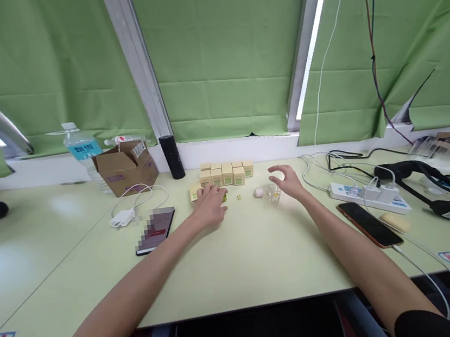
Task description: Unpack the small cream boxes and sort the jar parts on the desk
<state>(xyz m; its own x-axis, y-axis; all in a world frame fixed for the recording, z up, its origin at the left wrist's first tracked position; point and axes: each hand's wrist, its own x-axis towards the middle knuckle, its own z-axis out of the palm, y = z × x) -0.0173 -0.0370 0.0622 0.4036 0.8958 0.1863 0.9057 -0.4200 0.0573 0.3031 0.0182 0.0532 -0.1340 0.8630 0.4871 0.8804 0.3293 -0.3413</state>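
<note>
My left hand [210,204] lies palm-down on the pale green tabletop [236,260], fingers bent over a small cream-and-green cardboard box [195,192] at the near left end of a cluster of matching little boxes [228,173]; a sliver of bright green [224,196] shows at its fingertips, but I cannot tell whether the fingers actually grip anything. My right hand [289,181] hovers loose and uncurled, fingers spread, just above a small clear plastic cup [273,192] holding something yellow. Between the hands sit a tiny yellow piece [239,196] and a small pale pink lump [258,192]. A black phone [156,230] lies left of my forearm, a white power strip [370,196] to the right.
</note>
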